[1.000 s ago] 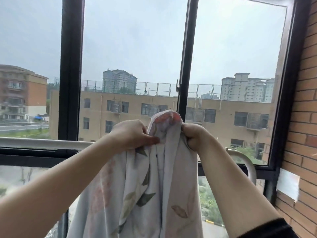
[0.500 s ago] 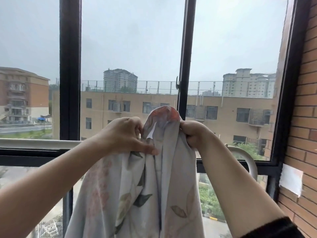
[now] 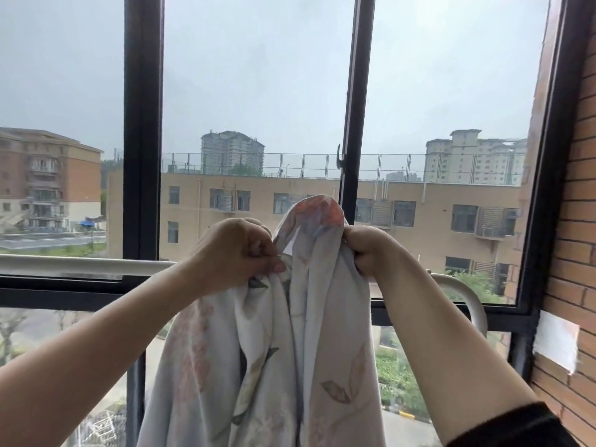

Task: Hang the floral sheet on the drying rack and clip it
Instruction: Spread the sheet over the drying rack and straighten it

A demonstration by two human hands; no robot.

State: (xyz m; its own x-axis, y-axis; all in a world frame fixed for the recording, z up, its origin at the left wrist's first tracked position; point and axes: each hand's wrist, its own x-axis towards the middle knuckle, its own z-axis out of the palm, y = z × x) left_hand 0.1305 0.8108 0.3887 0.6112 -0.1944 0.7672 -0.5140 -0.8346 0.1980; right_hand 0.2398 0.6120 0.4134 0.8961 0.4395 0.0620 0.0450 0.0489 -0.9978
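Left hand and right hand, fingers clenched on the bunched floral sheet. Spread that edge wide, then over the rack rail, seemingly just behind.

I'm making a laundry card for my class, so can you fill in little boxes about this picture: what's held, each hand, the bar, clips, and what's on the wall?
Thing held: floral sheet, bunched, its top poking up between the hands
Left side: left hand grips the sheet's left fold
Right side: right hand grips the right fold
Bar: white rack bar runs behind the sheet, in front of the window
Clips: none in view
Wall: brick wall on the right, with a white paper stuck on it
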